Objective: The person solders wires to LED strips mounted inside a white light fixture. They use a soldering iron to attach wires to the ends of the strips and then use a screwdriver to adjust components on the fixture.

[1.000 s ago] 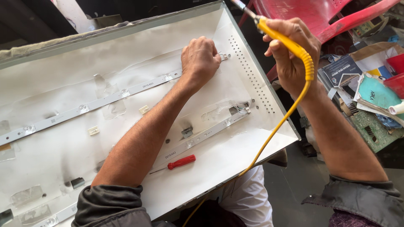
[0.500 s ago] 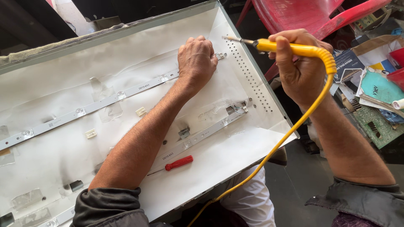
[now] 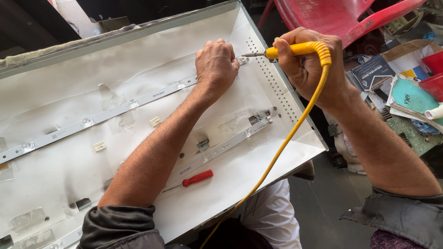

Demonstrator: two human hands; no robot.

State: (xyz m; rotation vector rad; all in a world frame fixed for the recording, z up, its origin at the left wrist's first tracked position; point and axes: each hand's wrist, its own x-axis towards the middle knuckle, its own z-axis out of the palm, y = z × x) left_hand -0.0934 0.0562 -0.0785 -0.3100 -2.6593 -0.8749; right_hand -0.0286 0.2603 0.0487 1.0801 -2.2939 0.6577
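Red plastic chair beyond; grey floor (sunlit) below.

screwdriver on panel, chair behind

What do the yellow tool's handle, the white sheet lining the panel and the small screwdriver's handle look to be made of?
The soldering iron in the right hand has a smooth matt yellow handle, probably plastic, with a bare metal tip. The white sheet looks like thin glossy film or coated paper: it wrinkles and reflects light. The screwdriver handle is shiny red, likely plastic, on a thin metal shaft.
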